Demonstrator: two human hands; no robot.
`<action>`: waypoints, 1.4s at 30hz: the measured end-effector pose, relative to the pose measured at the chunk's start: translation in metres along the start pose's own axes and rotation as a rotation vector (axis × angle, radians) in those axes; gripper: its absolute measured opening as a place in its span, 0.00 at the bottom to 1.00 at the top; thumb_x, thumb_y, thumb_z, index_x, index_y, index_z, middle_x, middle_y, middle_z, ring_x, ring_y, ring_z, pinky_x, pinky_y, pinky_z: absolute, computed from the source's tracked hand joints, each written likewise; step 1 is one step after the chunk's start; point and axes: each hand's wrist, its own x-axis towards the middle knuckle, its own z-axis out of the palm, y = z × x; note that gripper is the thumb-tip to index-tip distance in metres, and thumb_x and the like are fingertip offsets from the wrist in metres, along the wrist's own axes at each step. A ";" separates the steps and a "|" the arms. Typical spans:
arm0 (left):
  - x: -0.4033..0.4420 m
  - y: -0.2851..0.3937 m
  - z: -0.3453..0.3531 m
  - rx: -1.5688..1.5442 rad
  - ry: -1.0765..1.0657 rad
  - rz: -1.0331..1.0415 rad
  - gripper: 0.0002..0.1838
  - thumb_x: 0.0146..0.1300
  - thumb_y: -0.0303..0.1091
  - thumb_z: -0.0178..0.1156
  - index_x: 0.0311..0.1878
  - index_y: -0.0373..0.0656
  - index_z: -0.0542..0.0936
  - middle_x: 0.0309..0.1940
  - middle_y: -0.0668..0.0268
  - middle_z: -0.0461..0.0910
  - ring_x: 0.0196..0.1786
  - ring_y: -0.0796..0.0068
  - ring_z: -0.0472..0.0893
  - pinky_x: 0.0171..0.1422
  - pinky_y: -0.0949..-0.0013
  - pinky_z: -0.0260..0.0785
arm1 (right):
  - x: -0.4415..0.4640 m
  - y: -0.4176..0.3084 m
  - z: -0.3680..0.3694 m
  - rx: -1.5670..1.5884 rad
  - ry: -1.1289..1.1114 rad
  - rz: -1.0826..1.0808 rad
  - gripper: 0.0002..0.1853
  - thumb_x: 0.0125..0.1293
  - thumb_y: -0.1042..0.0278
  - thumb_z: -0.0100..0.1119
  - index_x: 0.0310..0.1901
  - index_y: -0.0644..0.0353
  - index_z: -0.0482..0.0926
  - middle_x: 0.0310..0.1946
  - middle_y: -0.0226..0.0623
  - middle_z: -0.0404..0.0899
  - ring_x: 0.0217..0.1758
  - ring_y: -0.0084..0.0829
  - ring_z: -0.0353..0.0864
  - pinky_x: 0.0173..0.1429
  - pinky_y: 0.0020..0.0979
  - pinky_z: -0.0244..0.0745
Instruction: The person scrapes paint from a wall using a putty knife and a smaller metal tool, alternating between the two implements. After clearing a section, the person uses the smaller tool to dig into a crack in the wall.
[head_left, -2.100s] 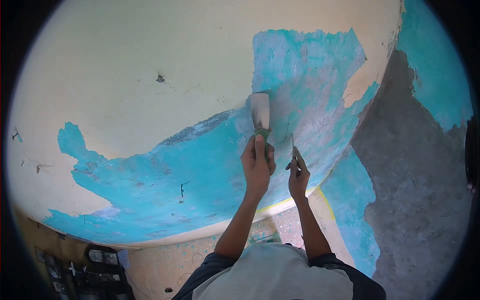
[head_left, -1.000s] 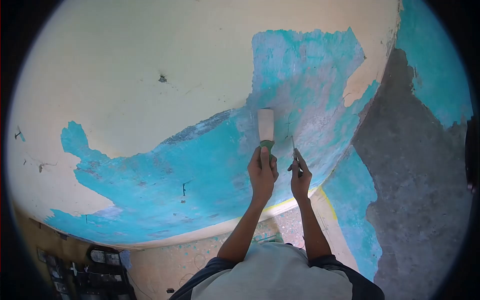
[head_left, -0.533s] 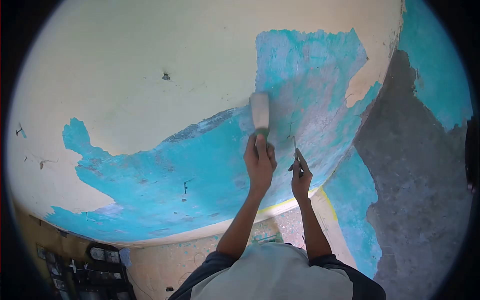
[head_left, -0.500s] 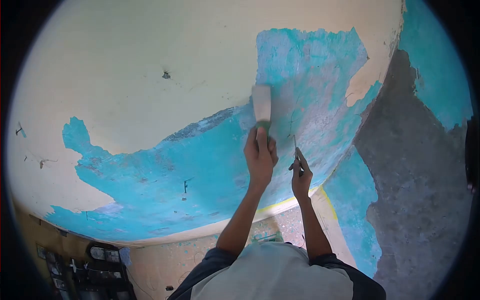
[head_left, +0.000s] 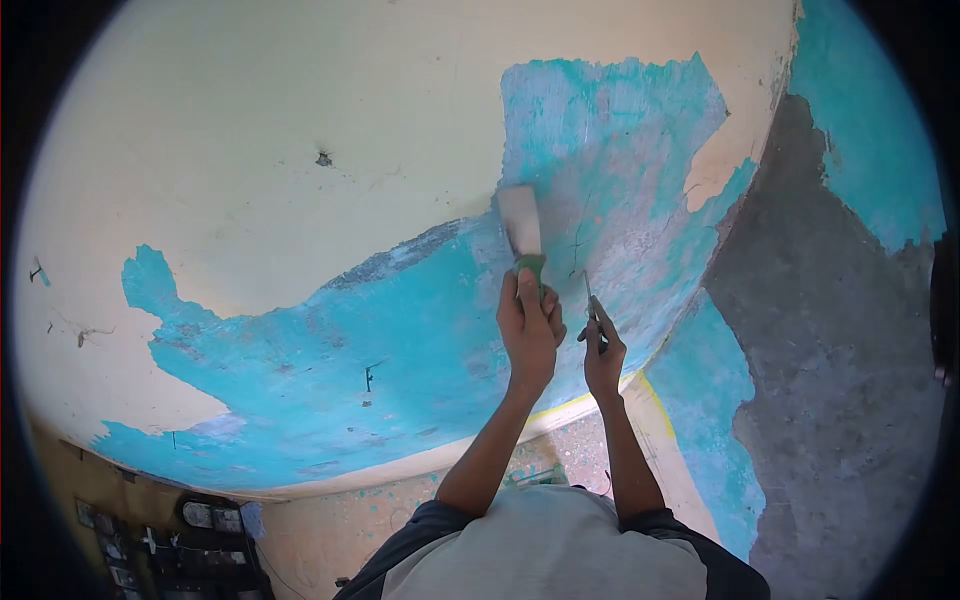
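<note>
My left hand [head_left: 530,335] is wrapped round the green handle of a putty knife [head_left: 520,218]. The wide blade points up and lies at the ragged border between the cream paint [head_left: 380,170] and the exposed turquoise layer [head_left: 420,320]. To the right and a little lower, my right hand [head_left: 603,360] is closed on a slim tool [head_left: 588,287] with a thin metal shaft and a dark grip; its exact kind is unclear. That shaft points upward in front of the scraped patch, and I cannot tell whether its tip touches the wall.
At the right, a side wall shows bare grey plaster [head_left: 830,330] bordered by turquoise paint. Small fixings [head_left: 370,377] stick out of the wall. Below, paint flakes litter the floor [head_left: 330,520]. Dark furniture [head_left: 210,550] stands at lower left.
The putty knife and my left hand have shifted slightly down, and the blade leans more to the left. My right hand stays almost where it was with the slim tool.
</note>
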 end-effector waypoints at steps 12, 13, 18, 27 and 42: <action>0.002 0.009 -0.006 0.057 -0.047 0.002 0.20 0.88 0.51 0.48 0.64 0.44 0.75 0.26 0.76 0.64 0.19 0.90 0.58 0.19 0.78 0.46 | 0.004 -0.002 0.006 0.024 -0.017 -0.042 0.23 0.83 0.75 0.54 0.77 0.56 0.76 0.51 0.33 0.85 0.36 0.16 0.78 0.32 0.23 0.70; 0.005 0.006 -0.007 0.059 -0.051 0.004 0.20 0.88 0.51 0.48 0.64 0.44 0.75 0.26 0.76 0.64 0.19 0.90 0.58 0.19 0.78 0.46 | 0.004 -0.001 0.007 0.045 -0.015 -0.045 0.24 0.83 0.76 0.55 0.76 0.56 0.77 0.51 0.35 0.86 0.35 0.16 0.79 0.31 0.23 0.69; 0.012 0.016 0.003 0.105 -0.048 0.049 0.18 0.88 0.51 0.48 0.58 0.45 0.74 0.26 0.77 0.64 0.18 0.90 0.56 0.18 0.77 0.44 | 0.000 -0.015 0.004 -0.008 0.008 -0.017 0.23 0.82 0.77 0.56 0.75 0.57 0.78 0.48 0.37 0.88 0.34 0.16 0.80 0.31 0.22 0.69; -0.002 0.009 -0.019 0.092 -0.008 -0.024 0.16 0.88 0.50 0.48 0.57 0.47 0.73 0.25 0.77 0.63 0.18 0.91 0.55 0.18 0.78 0.42 | -0.004 -0.025 0.001 -0.065 -0.022 0.027 0.22 0.79 0.74 0.60 0.72 0.56 0.82 0.34 0.31 0.86 0.32 0.15 0.80 0.33 0.22 0.72; -0.004 0.023 -0.031 0.158 -0.029 -0.007 0.19 0.87 0.52 0.50 0.60 0.46 0.75 0.25 0.77 0.64 0.18 0.91 0.55 0.19 0.78 0.41 | 0.004 -0.043 -0.003 -0.097 0.004 -0.016 0.21 0.78 0.75 0.62 0.70 0.56 0.83 0.33 0.33 0.87 0.33 0.17 0.82 0.34 0.24 0.74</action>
